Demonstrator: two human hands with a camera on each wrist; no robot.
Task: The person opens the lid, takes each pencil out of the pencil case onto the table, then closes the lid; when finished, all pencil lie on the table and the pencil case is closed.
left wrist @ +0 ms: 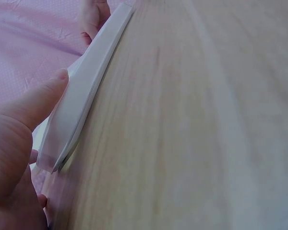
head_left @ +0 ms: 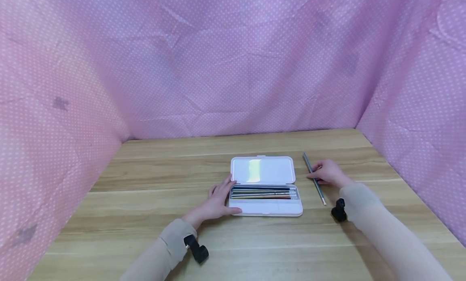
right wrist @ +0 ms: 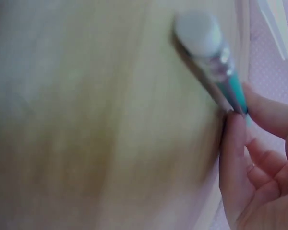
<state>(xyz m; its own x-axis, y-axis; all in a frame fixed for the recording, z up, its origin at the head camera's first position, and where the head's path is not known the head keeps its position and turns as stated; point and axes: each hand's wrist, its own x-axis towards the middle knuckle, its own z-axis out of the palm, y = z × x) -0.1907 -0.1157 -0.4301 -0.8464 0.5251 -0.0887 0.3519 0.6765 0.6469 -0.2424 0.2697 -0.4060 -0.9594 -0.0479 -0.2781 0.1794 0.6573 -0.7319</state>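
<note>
A white pencil case (head_left: 269, 208) lies with its lid (head_left: 273, 170) folded back, several pencils (head_left: 260, 194) side by side in its rear part. Around its left end is my left hand (head_left: 218, 200), thumb at the front edge and fingers by the hinge side. In the left wrist view the thumb (left wrist: 43, 96) presses the front of the white case (left wrist: 69, 122). To the right of the case, my right hand (head_left: 329, 174) pinches a green pencil (head_left: 319, 191) near its middle. In the right wrist view its white eraser (right wrist: 199, 33) points toward the camera, beyond the fingertips (right wrist: 234, 127).
The wooden table (head_left: 153, 167) carries the case and pencil. Pink dotted cloth (head_left: 233, 70) hangs behind the table and on both sides. A black wrist camera (head_left: 198, 250) sits on the left sleeve, another black camera (head_left: 339, 211) on the right.
</note>
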